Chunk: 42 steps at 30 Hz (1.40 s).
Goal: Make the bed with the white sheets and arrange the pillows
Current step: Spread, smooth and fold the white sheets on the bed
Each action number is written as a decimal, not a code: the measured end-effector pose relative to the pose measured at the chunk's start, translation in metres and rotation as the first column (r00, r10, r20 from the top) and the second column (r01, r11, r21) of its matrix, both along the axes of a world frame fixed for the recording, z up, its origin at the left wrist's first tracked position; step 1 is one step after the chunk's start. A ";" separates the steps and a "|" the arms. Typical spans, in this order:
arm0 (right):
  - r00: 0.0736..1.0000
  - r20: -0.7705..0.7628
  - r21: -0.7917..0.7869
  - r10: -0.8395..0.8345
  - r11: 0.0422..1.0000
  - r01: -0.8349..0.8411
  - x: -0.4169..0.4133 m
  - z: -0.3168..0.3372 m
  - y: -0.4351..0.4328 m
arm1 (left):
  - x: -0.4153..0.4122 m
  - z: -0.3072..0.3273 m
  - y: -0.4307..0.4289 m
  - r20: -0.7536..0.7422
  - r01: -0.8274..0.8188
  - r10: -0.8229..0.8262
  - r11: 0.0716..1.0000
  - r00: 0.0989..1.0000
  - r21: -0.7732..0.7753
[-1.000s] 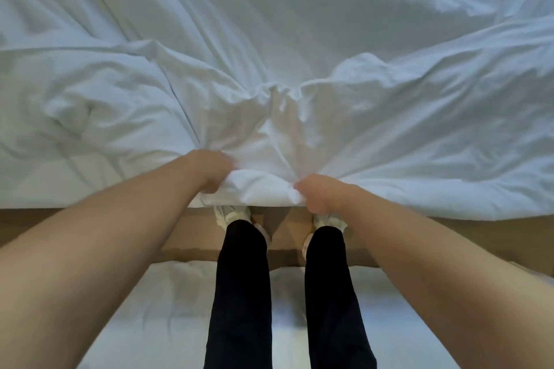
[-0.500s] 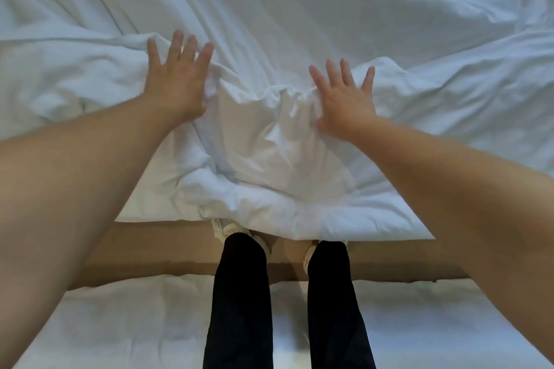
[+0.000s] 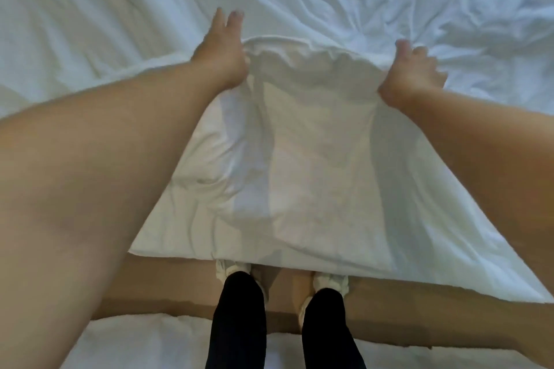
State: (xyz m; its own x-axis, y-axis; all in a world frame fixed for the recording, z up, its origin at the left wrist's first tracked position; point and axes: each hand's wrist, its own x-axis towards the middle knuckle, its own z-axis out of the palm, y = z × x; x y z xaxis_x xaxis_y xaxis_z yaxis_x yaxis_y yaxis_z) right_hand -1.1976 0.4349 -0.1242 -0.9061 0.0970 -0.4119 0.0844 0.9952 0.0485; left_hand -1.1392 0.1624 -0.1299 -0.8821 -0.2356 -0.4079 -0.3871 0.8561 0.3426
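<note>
A wrinkled white sheet [image 3: 359, 3] covers the whole bed ahead of me. A thicker white folded layer [image 3: 299, 159] lies over the bed's near edge, and its far fold runs between my hands. My left hand [image 3: 223, 54] rests on the left end of that fold with its fingers stretched forward. At the fold's right end my right hand [image 3: 410, 78] presses down, fingers spread and slightly blurred. I see no pillow in view.
A strip of brown floor [image 3: 419, 308] separates this bed from more white bedding [image 3: 135, 341] at the bottom of the view. My legs in black trousers [image 3: 236, 323] and white shoes [image 3: 232, 268] stand on that strip, against the bed's edge.
A second ago both hands gripped the layer's bunched near edge. They let go, laid flat on it, and have since slid forward and apart, flattening the fabric between them.
</note>
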 end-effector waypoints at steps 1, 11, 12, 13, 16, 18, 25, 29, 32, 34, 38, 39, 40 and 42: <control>0.998 0.032 -0.017 0.062 0.998 -0.061 0.011 0.002 -0.014 | 0.015 0.003 0.001 0.052 -0.016 0.013 0.999 0.999 0.051; 0.756 0.267 -0.231 0.597 0.801 -0.552 0.172 -0.013 -0.188 | 0.271 0.005 -0.158 0.454 -0.146 0.211 0.974 0.865 -0.174; 0.751 0.269 -0.242 0.604 0.797 -0.554 0.179 -0.015 -0.214 | 0.281 0.002 -0.185 0.460 -0.189 0.248 0.967 0.852 -0.172; 0.752 0.263 -0.258 0.605 0.795 -0.549 0.184 -0.018 -0.241 | 0.288 -0.004 -0.212 0.454 -0.230 0.280 0.959 0.846 -0.164; 0.807 0.205 -0.311 0.554 0.818 -0.483 0.194 -0.035 -0.333 | 0.301 -0.025 -0.294 0.399 -0.323 0.357 0.934 0.844 -0.154; 0.845 0.155 -0.363 0.512 0.825 -0.434 0.196 -0.046 -0.387 | 0.312 -0.041 -0.335 0.377 -0.370 0.401 0.916 0.835 -0.155; 0.686 0.436 -0.241 0.583 0.810 -0.535 0.221 -0.093 -0.544 | 0.403 -0.099 -0.465 0.568 -0.395 0.460 0.886 0.683 -0.242; 0.713 0.575 -0.206 0.401 0.914 -0.349 0.228 -0.096 -0.554 | 0.393 -0.109 -0.477 0.475 -0.371 0.439 0.899 0.763 -0.234; 0.676 0.662 -0.213 0.326 0.945 -0.247 0.232 -0.078 -0.550 | 0.383 -0.105 -0.483 0.388 -0.599 0.599 0.789 0.700 -0.138; 0.690 0.666 -0.258 0.283 0.956 -0.142 0.231 -0.058 -0.545 | 0.376 -0.089 -0.485 0.263 -0.734 0.712 0.679 0.651 -0.023; 0.902 0.386 -0.497 0.194 0.867 0.026 0.186 0.001 -0.547 | 0.297 -0.016 -0.510 -0.046 -0.696 0.708 0.702 0.704 0.152; 0.947 0.294 -0.542 0.129 0.839 0.054 0.165 0.016 -0.550 | 0.260 0.007 -0.522 -0.127 -0.649 0.675 0.736 0.727 0.193; 0.981 0.189 -0.571 0.049 0.818 0.069 0.141 0.032 -0.554 | 0.221 0.028 -0.534 -0.202 -0.591 0.635 0.770 0.746 0.239; 0.993 -0.004 -0.600 -0.118 0.795 0.092 0.091 0.065 -0.565 | 0.141 0.072 -0.550 -0.295 -0.441 0.532 0.837 0.794 0.323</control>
